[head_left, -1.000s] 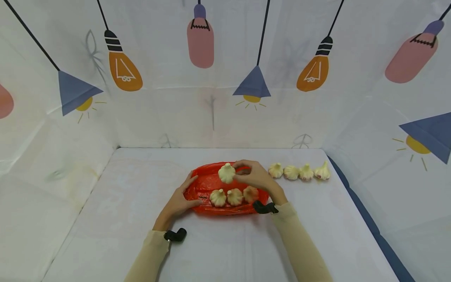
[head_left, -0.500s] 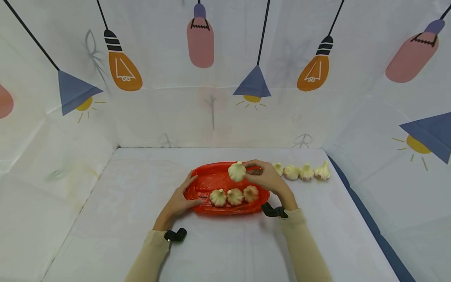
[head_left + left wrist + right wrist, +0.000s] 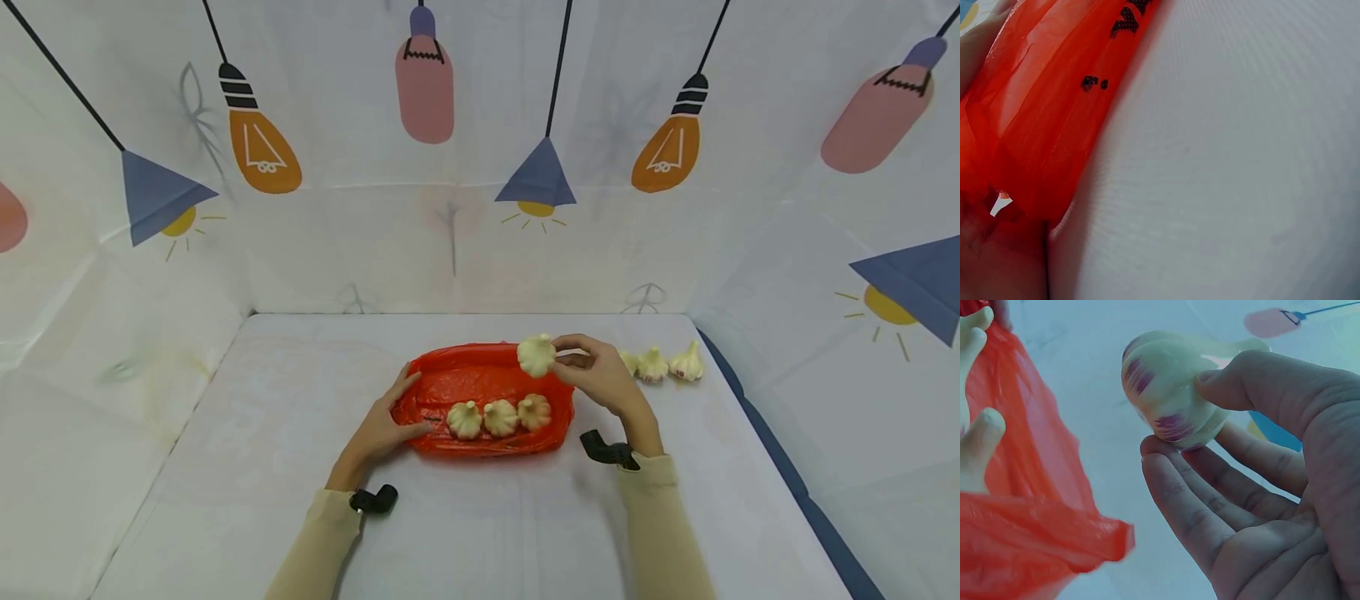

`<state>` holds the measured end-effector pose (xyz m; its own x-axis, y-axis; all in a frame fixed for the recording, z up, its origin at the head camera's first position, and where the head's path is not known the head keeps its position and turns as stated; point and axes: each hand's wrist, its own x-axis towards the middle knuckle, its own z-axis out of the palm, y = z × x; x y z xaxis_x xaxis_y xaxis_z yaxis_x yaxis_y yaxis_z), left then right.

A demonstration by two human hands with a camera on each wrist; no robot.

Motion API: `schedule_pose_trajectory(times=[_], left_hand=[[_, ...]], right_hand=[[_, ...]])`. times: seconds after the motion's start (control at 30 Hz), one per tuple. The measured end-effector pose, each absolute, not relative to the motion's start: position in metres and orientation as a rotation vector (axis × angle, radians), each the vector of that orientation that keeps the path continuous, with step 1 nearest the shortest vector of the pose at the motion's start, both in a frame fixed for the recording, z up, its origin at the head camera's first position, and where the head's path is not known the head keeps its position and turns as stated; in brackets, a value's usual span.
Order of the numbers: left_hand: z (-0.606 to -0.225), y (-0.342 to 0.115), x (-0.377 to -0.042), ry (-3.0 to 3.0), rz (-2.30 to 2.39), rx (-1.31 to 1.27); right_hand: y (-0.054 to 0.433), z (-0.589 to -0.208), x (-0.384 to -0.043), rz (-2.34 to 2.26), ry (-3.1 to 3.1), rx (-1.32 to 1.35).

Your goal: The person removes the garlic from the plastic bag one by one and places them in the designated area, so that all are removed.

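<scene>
A red plastic bag (image 3: 480, 385) lies spread open like a shallow dish in the head view. My left hand (image 3: 386, 427) holds its left end, thumb over the rim and fingers along the far side. In the left wrist view the bag's outer wall (image 3: 1054, 106) shows black print. My right hand (image 3: 600, 375) pinches a garlic bulb (image 3: 536, 356) above the bag's far right edge. Purple streaks mark this bulb (image 3: 1169, 394) in the right wrist view, thumb on one side, fingers beneath. Three more garlic bulbs (image 3: 501, 418) sit in a row inside the bag.
Several garlic bulbs (image 3: 652, 365) form a line on the white table (image 3: 300, 375) at the back right, partly hidden behind my right hand. A white cloth wall (image 3: 337, 242) with printed lamps surrounds the table's back and sides.
My right hand has carried the garlic bulb rightward from above the bag's middle to its right edge, covering part of the bulb line. The left hand and bag stay put.
</scene>
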<state>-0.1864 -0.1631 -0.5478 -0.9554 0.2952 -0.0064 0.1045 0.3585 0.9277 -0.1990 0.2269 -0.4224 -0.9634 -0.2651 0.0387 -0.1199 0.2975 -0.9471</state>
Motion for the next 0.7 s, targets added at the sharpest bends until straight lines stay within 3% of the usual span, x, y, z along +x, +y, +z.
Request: schedule_pose_trajectory(times=[0.7], left_hand=[[-0.548,-0.163,-0.187,2.442,1.670,0.359]], right_hand=[[0.277,-0.439,-0.183,-1.860,2.519,-0.191]])
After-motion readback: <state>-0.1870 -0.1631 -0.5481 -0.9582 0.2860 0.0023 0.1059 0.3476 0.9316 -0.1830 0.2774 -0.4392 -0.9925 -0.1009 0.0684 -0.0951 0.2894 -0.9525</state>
